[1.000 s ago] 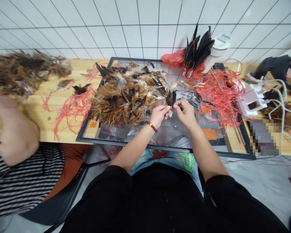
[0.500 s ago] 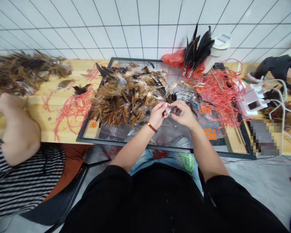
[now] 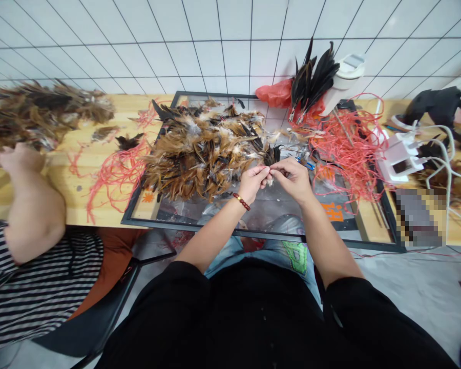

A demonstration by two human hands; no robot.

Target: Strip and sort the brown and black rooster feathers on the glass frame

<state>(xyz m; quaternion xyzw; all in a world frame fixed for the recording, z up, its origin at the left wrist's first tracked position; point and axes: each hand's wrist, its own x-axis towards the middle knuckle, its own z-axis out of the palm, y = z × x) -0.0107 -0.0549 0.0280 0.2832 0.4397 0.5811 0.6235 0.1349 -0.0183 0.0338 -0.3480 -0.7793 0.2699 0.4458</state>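
Observation:
Over the framed glass panel (image 3: 276,210), both my hands meet fingertip to fingertip. My left hand (image 3: 253,182), with a beaded bracelet at its wrist, pinches a small feather whose pale fluffy end (image 3: 269,181) shows below the fingers. Thumb and forefinger of my right hand (image 3: 293,179) close at the same spot; whether they grip the feather or a thin strand is too small to see. Just behind the fingertips lies a dark feather tuft (image 3: 272,154). A large heap of brown feathers (image 3: 203,159) spreads left of my hands. Right of them lies a small blue tool (image 3: 306,164).
Tangled pink raffia strands (image 3: 353,154) lie to the right, with black feathers (image 3: 313,77) and a white container (image 3: 346,77) behind. White chargers with cables (image 3: 399,159) sit further right. At left, a co-worker's hands (image 3: 19,156) work beside another feather pile (image 3: 38,113).
My right fingers have closed in to a pinch against my left fingertips. My left hand has shifted slightly. The co-worker's hands have moved a little too.

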